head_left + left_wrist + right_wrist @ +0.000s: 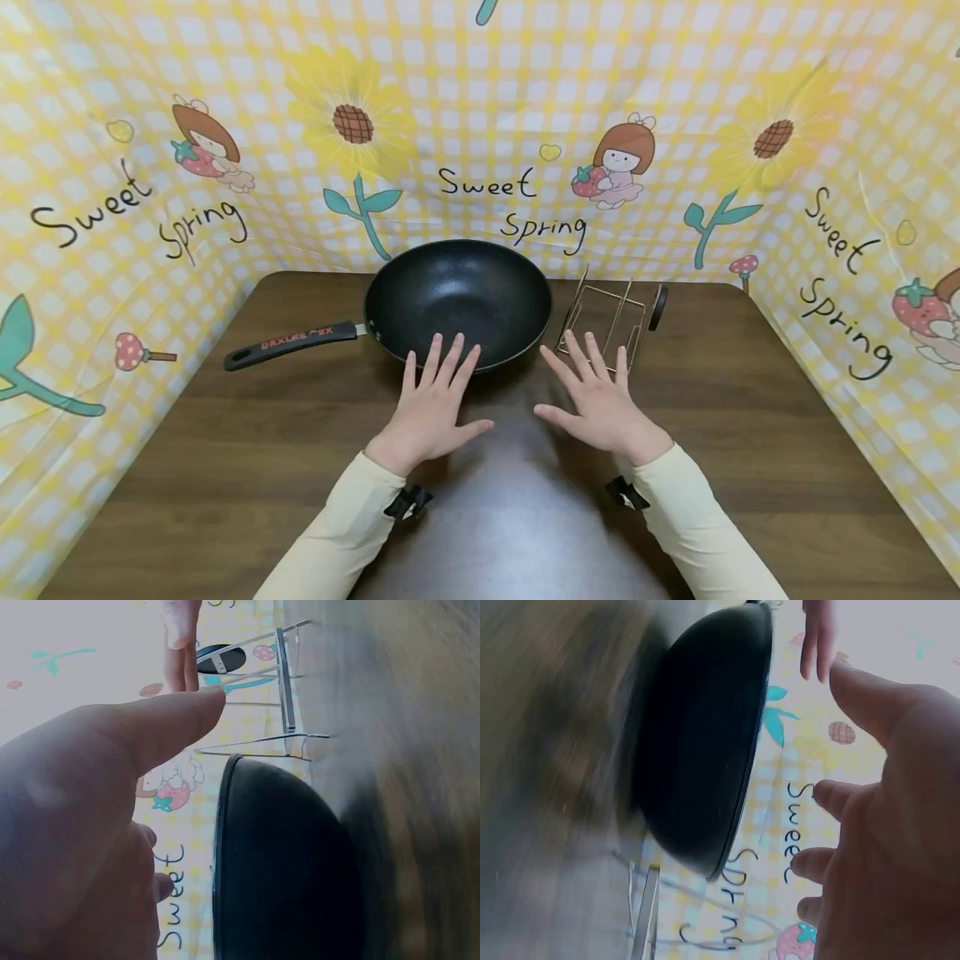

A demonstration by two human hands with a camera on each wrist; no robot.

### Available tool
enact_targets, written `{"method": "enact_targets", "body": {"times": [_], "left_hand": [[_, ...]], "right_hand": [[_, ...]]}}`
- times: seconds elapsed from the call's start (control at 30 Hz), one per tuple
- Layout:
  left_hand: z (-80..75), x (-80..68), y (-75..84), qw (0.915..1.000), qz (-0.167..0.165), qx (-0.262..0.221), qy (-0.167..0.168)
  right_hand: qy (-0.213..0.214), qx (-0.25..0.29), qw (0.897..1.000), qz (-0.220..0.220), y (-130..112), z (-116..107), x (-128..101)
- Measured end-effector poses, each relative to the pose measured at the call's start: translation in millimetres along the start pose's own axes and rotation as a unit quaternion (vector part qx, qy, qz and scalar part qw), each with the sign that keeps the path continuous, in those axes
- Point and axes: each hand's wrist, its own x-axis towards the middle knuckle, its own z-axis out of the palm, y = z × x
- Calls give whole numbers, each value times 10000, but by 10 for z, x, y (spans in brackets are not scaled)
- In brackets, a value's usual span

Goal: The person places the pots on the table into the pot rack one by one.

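You held your left hand [427, 412] and your right hand [603, 404] flat and palm-down over the dark brown wooden table [225, 467], each grip wide with the fingers spread and nothing in it. The black round non-stick wok [457, 300] sat on the table just beyond your left fingertips, its black handle [288, 343] pointing to your left. The thin gold-coloured wire rack [607, 321] lay just beside the wok, under your right fingertips.
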Motion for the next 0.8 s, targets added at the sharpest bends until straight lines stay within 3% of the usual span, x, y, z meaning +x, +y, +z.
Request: {"method": "enact_targets", "body": {"times": [0.27,0.53,0.67,0.8], "left_hand": [[-148,-133,-190,9991,-103,269,307],[-188,-305,-533,9967,-269,590,495],[-204,-409,-745,9946,-378,710,652],[-232,-526,-957,9924,-490,815,778]], "right_hand": [[-259,1406,9887,-457,-130,-41,30],[-749,2696,9566,-819,-211,-13,122],[-1245,3618,9213,-698,-280,48,181],[-1698,4627,8669,-741,-401,146,264]]}}
